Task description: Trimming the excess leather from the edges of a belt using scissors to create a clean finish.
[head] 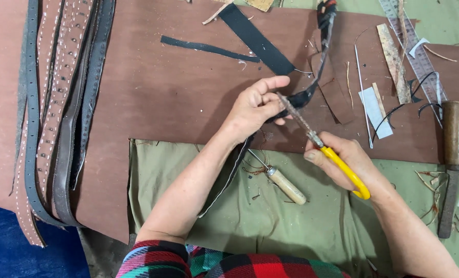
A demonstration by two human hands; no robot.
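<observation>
One broad brown leather sheet (162,98) spans the bench. At centre, a long black strap (296,98) is pinched by the left hand (255,108); at four o'clock, the right hand (343,159) grips yellow-handled scissors (337,162).

Leather wkshop: belt strips (59,118), awl (286,186)

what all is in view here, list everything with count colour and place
black strap: 1, black, held in left hand, runs from top centre down to cloth
yellow-handled tool: 1, yellow handle, metal blade, in right hand
awl: 1, pale wooden handle, on cloth below hands
belts: several, brown and black, stacked at left
brown sheet: 1, brown, across table
green cloth: 1, olive, lower centre
black strips: 2, black, top centre
ruler: 1, clear, top right
wooden-handled tool: 1, brown, far right
left hand: centre
right hand: right of centre
</observation>
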